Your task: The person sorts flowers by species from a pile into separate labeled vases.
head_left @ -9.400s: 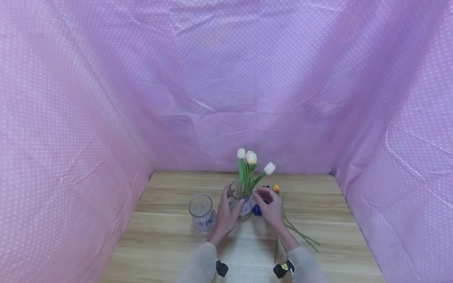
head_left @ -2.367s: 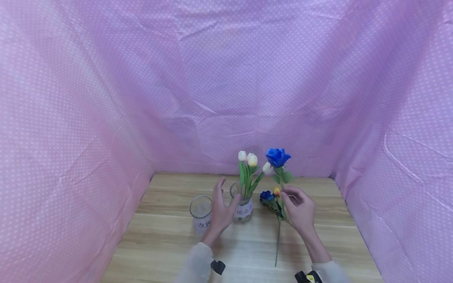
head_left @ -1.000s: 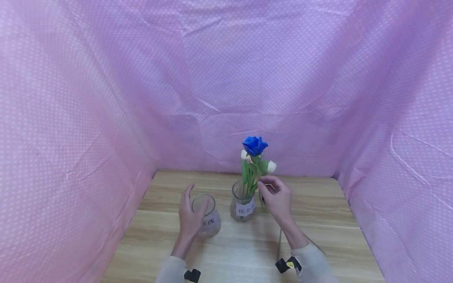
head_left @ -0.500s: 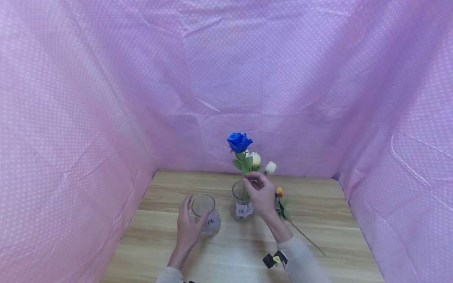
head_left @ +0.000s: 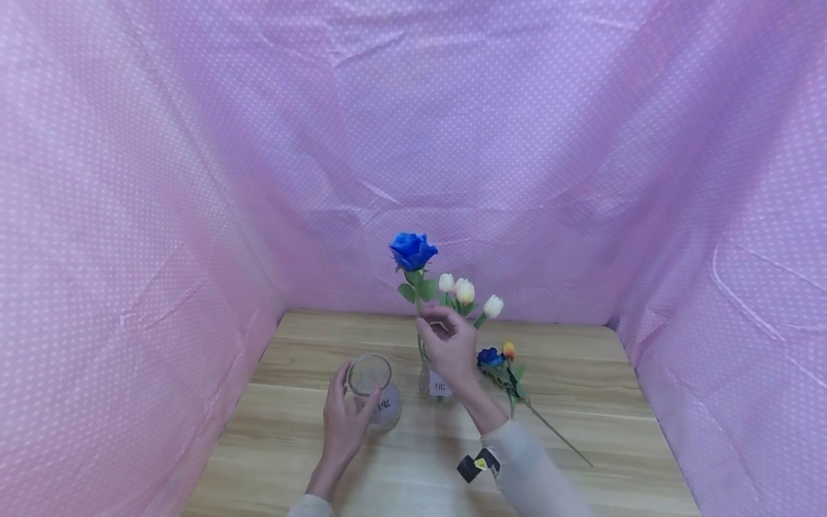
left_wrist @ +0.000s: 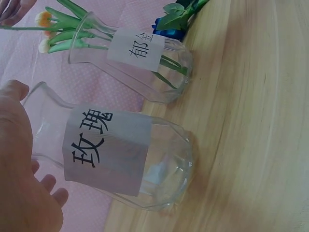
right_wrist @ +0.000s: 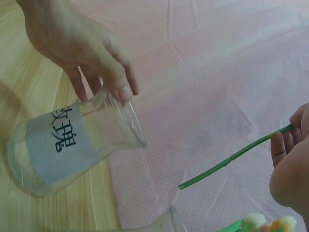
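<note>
My right hand point(head_left: 449, 350) pinches the stem of a blue rose point(head_left: 413, 251), its bloom upright above the fingers. In the right wrist view the bare lower end of the green stem point(right_wrist: 229, 161) points toward the mouth of a clear glass vase point(right_wrist: 63, 147), apart from it. This vase stands on the table with a white label bearing black characters. My left hand point(head_left: 347, 418) holds it at the neck, thumb at the rim and the other fingers around the far side. Only the pinned label and clear glass show inside; no flowers stand in it.
A second labelled glass vase point(left_wrist: 135, 50) holds several white tulips point(head_left: 464, 291), partly behind my right hand. Right of it on the wooden table point(head_left: 620, 431) lie a dark blue rose point(head_left: 489, 357) and an orange-yellow flower point(head_left: 509, 350). Pink dotted cloth point(head_left: 413, 143) encloses the table.
My right hand left the tulips, picked up the blue rose and carried it left past the tulip vase. My left hand moved from the tulip vase to the other vase and closed around its neck.
</note>
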A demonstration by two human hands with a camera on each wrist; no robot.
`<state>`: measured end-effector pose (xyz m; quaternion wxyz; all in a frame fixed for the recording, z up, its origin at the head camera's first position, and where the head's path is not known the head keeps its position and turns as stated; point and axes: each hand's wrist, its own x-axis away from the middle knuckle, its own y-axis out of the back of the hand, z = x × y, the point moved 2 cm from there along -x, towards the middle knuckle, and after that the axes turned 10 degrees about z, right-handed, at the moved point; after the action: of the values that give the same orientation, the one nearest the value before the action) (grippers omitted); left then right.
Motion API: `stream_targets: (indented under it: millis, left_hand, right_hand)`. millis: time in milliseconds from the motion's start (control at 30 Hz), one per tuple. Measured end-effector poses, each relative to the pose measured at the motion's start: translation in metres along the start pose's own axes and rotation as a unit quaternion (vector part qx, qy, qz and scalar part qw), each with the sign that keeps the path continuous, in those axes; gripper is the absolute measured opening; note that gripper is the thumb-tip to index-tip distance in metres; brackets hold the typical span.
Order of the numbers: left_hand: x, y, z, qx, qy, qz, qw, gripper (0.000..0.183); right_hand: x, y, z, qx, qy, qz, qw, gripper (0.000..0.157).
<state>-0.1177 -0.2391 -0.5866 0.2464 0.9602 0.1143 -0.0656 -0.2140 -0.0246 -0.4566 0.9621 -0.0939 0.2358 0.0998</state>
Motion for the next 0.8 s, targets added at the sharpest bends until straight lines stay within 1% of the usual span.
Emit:
stream_targets:
  millis: [200, 467, 800]
  left_hand:
    - [0.002, -0.001, 0.003, 0.003, -0.001, 0.003, 1.0, 0.084]
    - [0.003, -0.002, 0.003, 0.01, -0.004, 0.014, 0.9998, 0.087]
    - [0.008, -0.002, 0.008, 0.021, 0.006, 0.017, 0.9996, 0.091]
  right_hand:
    - [-0.006, -0.016, 0.003, -0.006, -0.006, 0.017, 1.0, 0.021]
    - [-0.011, -0.032, 0.005, -0.001, -0.014, 0.024, 1.0, 0.019]
    - [-0.011, -0.048, -0.007, -0.025, -0.041, 0.028, 0.998, 0.02]
